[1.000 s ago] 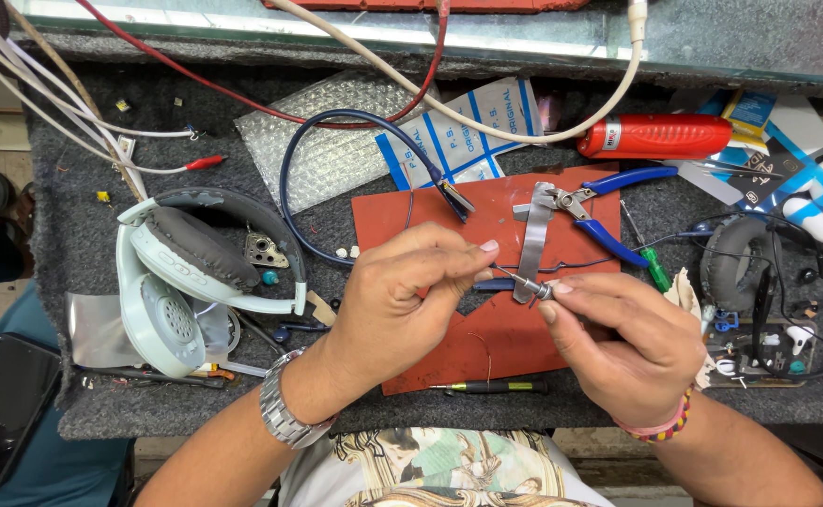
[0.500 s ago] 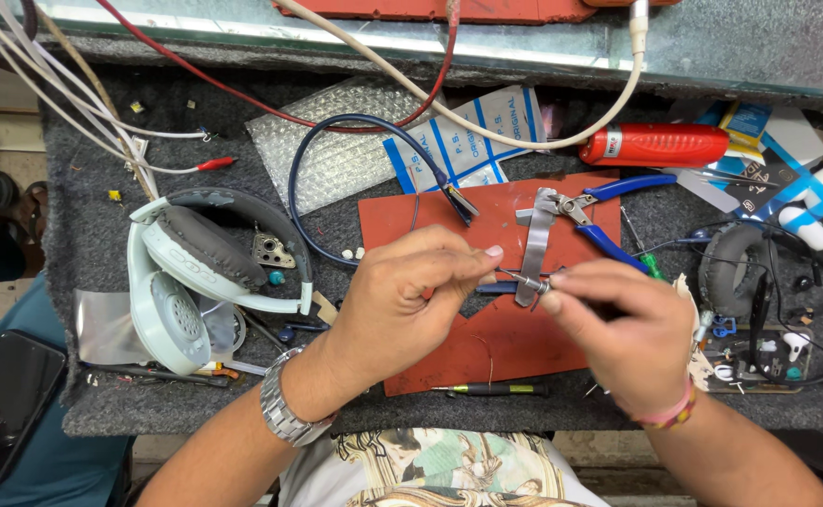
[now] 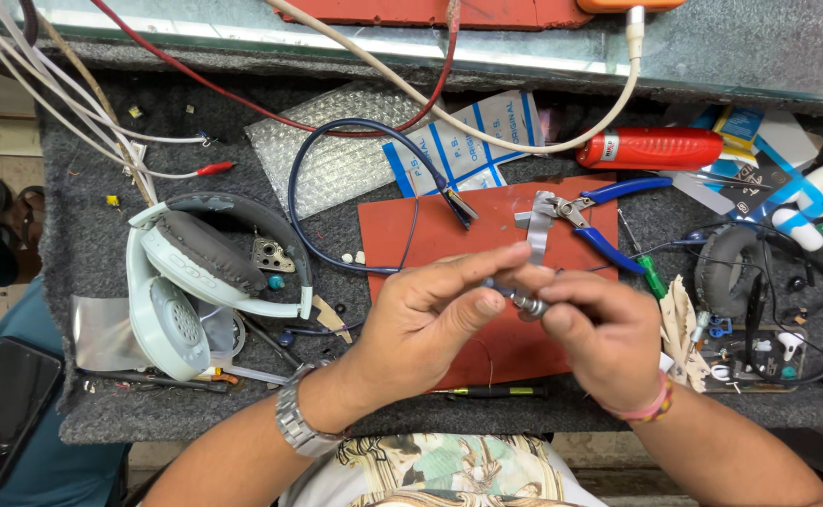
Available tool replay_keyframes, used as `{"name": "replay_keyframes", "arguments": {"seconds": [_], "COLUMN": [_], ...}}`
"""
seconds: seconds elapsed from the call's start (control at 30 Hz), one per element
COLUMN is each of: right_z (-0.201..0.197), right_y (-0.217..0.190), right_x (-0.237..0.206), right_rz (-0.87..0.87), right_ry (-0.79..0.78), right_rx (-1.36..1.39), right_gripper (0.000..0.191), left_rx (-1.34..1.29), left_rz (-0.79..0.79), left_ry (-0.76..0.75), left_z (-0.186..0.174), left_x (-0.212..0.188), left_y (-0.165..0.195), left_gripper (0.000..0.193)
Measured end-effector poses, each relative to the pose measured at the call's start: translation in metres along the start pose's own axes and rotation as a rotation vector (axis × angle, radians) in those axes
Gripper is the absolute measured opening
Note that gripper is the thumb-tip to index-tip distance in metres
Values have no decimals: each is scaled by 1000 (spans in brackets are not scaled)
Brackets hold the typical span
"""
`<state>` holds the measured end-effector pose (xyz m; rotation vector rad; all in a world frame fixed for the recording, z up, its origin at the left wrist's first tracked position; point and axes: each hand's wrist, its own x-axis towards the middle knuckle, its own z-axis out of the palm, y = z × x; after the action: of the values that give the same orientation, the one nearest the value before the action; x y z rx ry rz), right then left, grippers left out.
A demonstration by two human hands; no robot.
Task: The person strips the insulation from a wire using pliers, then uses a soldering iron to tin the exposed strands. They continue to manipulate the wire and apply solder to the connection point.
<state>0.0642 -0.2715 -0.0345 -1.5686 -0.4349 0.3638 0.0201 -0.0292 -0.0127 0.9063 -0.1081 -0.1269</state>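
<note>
Both hands meet over a red work mat (image 3: 402, 233) on the grey bench. My left hand (image 3: 427, 324), with a metal watch on its wrist, pinches a small metal plug-like part (image 3: 527, 302) from the left. My right hand (image 3: 599, 338), with a pink band on its wrist, grips the same part from the right. The fingers hide most of the part. A dark blue cable (image 3: 336, 141) loops across the bench and ends in a flat connector lying on the mat.
Blue-handled pliers (image 3: 604, 221) and metal tweezers (image 3: 537, 225) lie on the mat's far side. Pale green headphones (image 3: 195, 282) rest at left, black headphones (image 3: 759, 282) at right. A red cylinder (image 3: 660, 148), bubble wrap (image 3: 331, 155) and a small screwdriver (image 3: 491, 391) lie around.
Both hands have drifted slightly nearer to me and closed more tightly over the small part. The bench items have not moved.
</note>
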Motion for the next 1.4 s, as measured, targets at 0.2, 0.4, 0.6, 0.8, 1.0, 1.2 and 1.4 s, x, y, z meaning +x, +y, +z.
{"name": "replay_keyframes", "arguments": {"seconds": [0.2, 0.4, 0.6, 0.8, 1.0, 1.2, 1.4], "right_z": [6, 1, -4, 11, 7, 6, 3], "right_y": [-8, -3, 3, -8, -12, 1, 16], "right_x": [-2, -13, -8, -13, -8, -16, -3], "right_rz": [-462, -187, 417, 266, -594, 67, 762], "right_ry": [7, -111, -339, -83, -38, -126, -404], "right_rx": [-612, -286, 283, 49, -741, -51, 920], "right_gripper": [32, 21, 27, 31, 24, 21, 33], "left_rx": [265, 200, 102, 113, 96, 165, 259], "left_rz": [210, 220, 127, 127, 77, 160, 224], "left_ry": [-85, -218, -305, -218, -207, -280, -304], "left_z": [6, 0, -7, -5, 2, -5, -3], "left_x": [-10, -6, -4, 0, -6, -5, -7], "left_y": [-7, -4, -5, -12, -13, -11, -5], "left_gripper": [29, 32, 32, 31, 34, 35, 26]}}
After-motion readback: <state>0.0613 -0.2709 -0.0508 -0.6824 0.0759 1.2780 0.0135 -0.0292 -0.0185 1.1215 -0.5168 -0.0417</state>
